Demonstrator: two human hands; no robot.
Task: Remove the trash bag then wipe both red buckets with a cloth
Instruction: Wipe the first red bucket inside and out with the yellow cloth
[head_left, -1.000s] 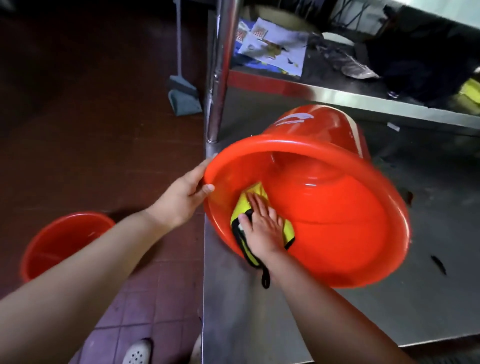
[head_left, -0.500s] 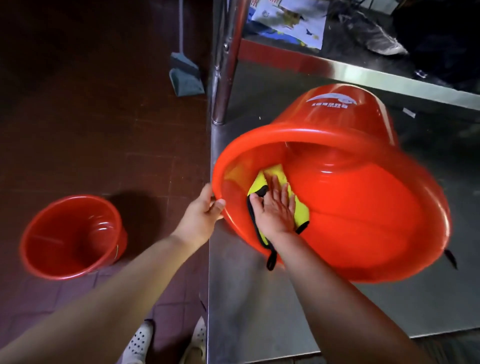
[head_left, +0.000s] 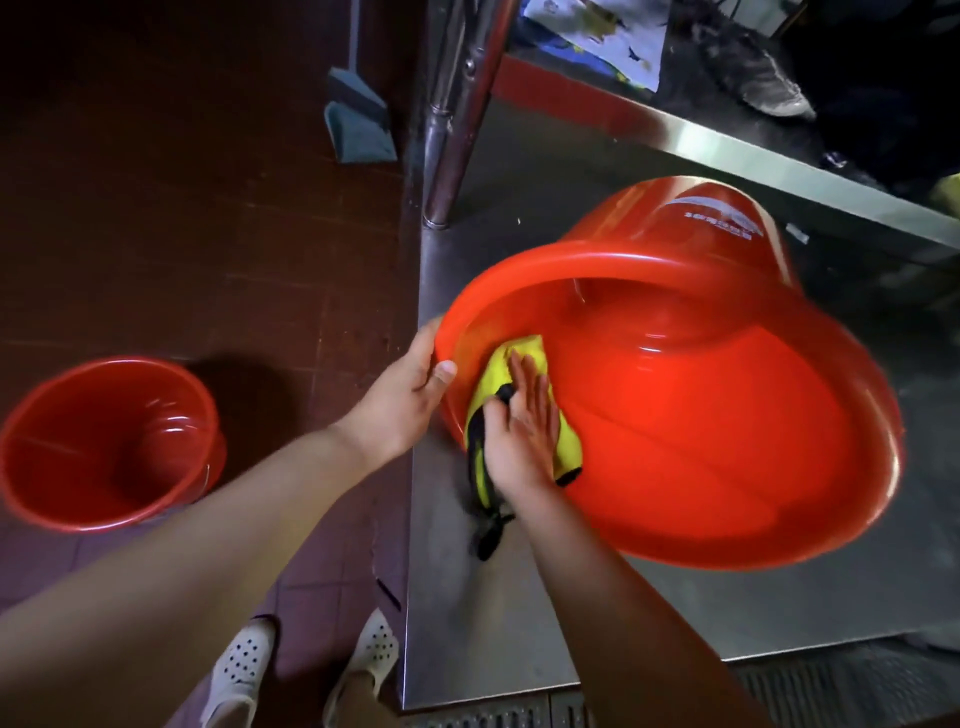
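Note:
A large red bucket (head_left: 727, 441) lies tilted on its side on the steel table (head_left: 519, 623), its mouth facing me. My left hand (head_left: 405, 395) grips its rim at the left, thumb over the edge. Inside the bucket, my right hand (head_left: 519, 426) presses a yellow cloth with black trim (head_left: 519, 353) flat against the left inner wall, fingers straight. A black end of the cloth hangs out over the rim onto the table. A second red bucket (head_left: 104, 441) stands upright on the tiled floor at the left.
A steel post (head_left: 457, 114) rises at the table's far left corner, with an upper shelf (head_left: 779, 166) carrying papers and dark items. A grey dustpan (head_left: 358, 119) leans on the floor beyond. My white shoes (head_left: 301, 670) stand at the table's left edge.
My right hand has slid the cloth along the bucket's inner wall, and my left hand has shifted its grip on the rim. The camera view has tipped downward.

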